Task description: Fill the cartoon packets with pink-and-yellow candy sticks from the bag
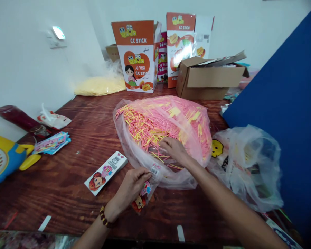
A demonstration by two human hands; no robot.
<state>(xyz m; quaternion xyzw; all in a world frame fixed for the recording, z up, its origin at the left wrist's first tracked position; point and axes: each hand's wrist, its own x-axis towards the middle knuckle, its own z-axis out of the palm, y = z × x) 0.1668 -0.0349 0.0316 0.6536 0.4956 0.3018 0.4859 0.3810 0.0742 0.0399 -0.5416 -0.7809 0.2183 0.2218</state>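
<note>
My left hand (136, 183) pinches the top edge of a small clear plastic pouch (145, 189) printed with a cartoon face and a barcode. A large clear bag (125, 128) lies open in front of me, full of thin pink and yellow sticks (142, 129). At the bag's mouth, my right hand (173, 148) has its fingers curled together on some sticks; how many is hidden. Left of my left hand lies a white card stack (106, 173) with the same kind of cartoon face.
Orange-and-white printed cartons (136, 57) and an open brown box (209, 81) stand at the back. A crumpled clear bag (254, 166) lies at right beside a blue panel (280, 103). Blue packets (53, 142), a dark red bottle (19, 119) and a yellow-blue fan-like object (5, 159) are at left.
</note>
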